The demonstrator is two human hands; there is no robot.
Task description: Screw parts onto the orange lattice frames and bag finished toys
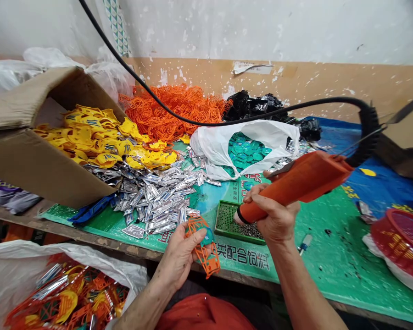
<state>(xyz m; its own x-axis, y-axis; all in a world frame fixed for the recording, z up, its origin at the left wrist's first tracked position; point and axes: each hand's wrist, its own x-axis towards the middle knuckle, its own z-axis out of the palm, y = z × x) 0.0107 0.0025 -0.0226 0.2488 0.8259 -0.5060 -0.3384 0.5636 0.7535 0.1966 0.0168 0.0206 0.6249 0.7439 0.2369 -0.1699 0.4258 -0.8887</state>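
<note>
In my left hand (178,256) is an orange plastic frame (211,266) with a teal piece (208,237) set in it, held near the table's front edge. My right hand (278,215) is wrapped round an orange electric screwdriver (289,185), whose black cord rises behind it. The tool's tip end points down and left over a green screw tray (223,224) full of small screws. Whether the tip touches the screws is hidden from me. Left of the tray lies a heap of shiny silver plates (158,201).
A tipped cardboard box (48,160) spills yellow parts (103,137). Behind are orange frames (179,110), black parts (258,105) and a white bag (209,146) of teal pieces. A small screwdriver (305,243) and red basket (399,243) lie right; a bag (134,275) of assembled parts sits lower left.
</note>
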